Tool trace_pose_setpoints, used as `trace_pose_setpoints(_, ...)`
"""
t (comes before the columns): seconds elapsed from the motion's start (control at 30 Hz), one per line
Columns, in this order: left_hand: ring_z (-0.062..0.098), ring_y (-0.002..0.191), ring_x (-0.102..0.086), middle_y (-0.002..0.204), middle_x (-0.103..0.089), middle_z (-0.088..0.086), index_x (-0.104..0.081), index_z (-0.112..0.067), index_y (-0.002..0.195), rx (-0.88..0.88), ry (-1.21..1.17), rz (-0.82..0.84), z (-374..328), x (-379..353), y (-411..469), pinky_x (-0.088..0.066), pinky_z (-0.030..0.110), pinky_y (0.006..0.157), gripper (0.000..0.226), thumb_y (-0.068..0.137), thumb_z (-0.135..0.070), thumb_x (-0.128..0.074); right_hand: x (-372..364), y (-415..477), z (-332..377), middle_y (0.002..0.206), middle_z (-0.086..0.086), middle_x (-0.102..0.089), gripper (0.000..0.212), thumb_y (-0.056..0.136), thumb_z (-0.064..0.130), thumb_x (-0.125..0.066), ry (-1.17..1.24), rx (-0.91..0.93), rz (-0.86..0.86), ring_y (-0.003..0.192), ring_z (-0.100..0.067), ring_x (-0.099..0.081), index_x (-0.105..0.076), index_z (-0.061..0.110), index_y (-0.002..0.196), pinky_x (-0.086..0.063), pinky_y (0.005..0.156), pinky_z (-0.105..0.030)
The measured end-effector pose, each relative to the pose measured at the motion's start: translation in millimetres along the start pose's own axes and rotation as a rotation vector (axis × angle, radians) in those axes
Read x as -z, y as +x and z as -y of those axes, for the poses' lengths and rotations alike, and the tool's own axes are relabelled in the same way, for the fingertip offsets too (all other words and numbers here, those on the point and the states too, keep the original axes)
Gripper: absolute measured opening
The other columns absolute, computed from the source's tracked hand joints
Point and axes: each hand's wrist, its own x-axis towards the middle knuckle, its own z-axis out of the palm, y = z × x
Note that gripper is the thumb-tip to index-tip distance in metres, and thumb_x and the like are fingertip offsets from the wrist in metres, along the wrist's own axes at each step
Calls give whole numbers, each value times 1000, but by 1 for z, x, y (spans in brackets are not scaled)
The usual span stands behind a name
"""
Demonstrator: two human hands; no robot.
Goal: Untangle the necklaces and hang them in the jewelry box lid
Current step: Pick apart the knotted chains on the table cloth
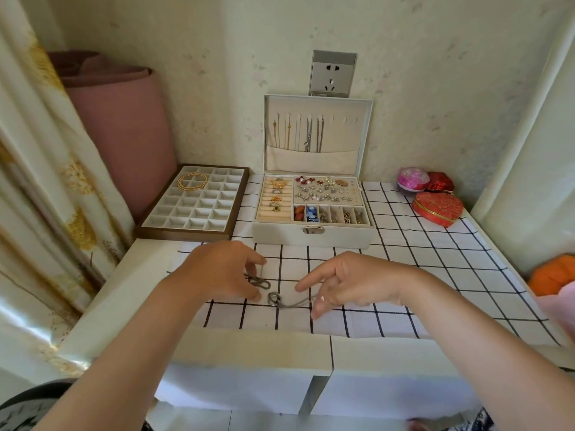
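Left hand [217,272]: low over the table, fingers [256,259] curled together and pinched on one end of the tangled chain, with a looped metal piece just under the fingertips.
Right hand [357,281]: over the cloth to the right of the tangle, forefinger stretched toward it, the other fingers bent down onto the chain strand; whether they actually pinch it cannot be told.
Tangled chain [275,298]: on the checked cloth between the two hands, a silver-grey knot with a ring-shaped pendant and a strand running right under the right hand.
Jewelry box [314,233]: behind the hands, open, its tray holding rings, earrings and small pieces in compartments.
Lid [364,135]: upright against the wall, several gold and silver necklaces [311,135] hanging from its hooks into a pocket; hooks at the right are bare.
Divided tray [193,203]: left of the box, a gold bangle in a rear compartment.
Checked cloth [404,259]: white with dark grid lines, covering the table.
Heart-shaped box [437,208]: red, at the right rear.
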Motion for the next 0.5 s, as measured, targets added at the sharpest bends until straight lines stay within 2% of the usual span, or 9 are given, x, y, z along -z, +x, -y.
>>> trace_pose_setpoints(0.03,2,110,-53,108,-62,-29,-60,-43,129,9,-9,-5,2,1,0,-44,25,88,62,71,-50,-82,3,-2,-1,84,2,-78,19,92,31,-70,22,-4,-21,67,-31,-41,-75,32,110,-28,48,-29)
trace_pose_setpoints(0.1,1,108,-53,106,-62,-29,-61,-45,126,11,-40,-11,3,2,2,-45,24,88,60,71,-48,-83,10,-4,-4,59,2,-64,17,97,28,-63,93,4,-81,54,-22,-28,-79,24,98,-19,49,-28)
trace_pose_setpoints(0.17,-1,103,-54,103,-63,-29,-62,-47,123,7,-62,-17,2,0,3,-44,22,82,55,72,-47,-83,15,-6,-5,47,8,-43,20,97,23,-62,89,-12,-178,47,-14,-29,-80,19,90,-20,49,-24)
trace_pose_setpoints(0.23,-2,99,-54,103,-64,-29,-66,-45,115,1,-39,-23,0,-2,3,-41,19,75,42,76,-43,-81,17,-7,-6,42,17,-44,21,98,25,-62,25,-48,-284,42,-1,-40,-77,19,85,-31,50,-17)
trace_pose_setpoints(0.3,-1,95,-54,104,-64,-26,-72,-41,104,14,-35,-5,-2,-4,5,-40,16,69,23,81,-38,-75,18,-6,-8,43,22,-48,25,98,28,-61,25,-52,-331,41,5,-44,-75,19,80,-37,58,-16)
trace_pose_setpoints(0.37,1,95,-57,106,-65,-22,-75,-38,94,56,-54,15,-6,-4,5,-44,18,72,11,85,-37,-70,19,-5,-10,47,16,-46,27,98,24,-59,70,-21,-339,42,-1,-39,-74,17,76,-33,50,-14)
trace_pose_setpoints(0.47,9,111,-55,110,-65,-18,-72,-38,86,17,2,-93,-12,-7,9,-50,30,93,7,84,-41,-66,20,-6,-7,59,-1,-51,26,93,-1,-51,220,82,-319,42,-8,-29,-70,12,83,-21,42,-19)
trace_pose_setpoints(0.5,8,113,-54,110,-63,-19,-70,-38,89,-38,-73,-155,-18,-9,10,-48,31,97,7,86,-39,-65,20,-7,-5,62,-4,-55,28,91,-6,-48,250,114,-312,42,-9,-29,-69,11,86,-19,42,-21)
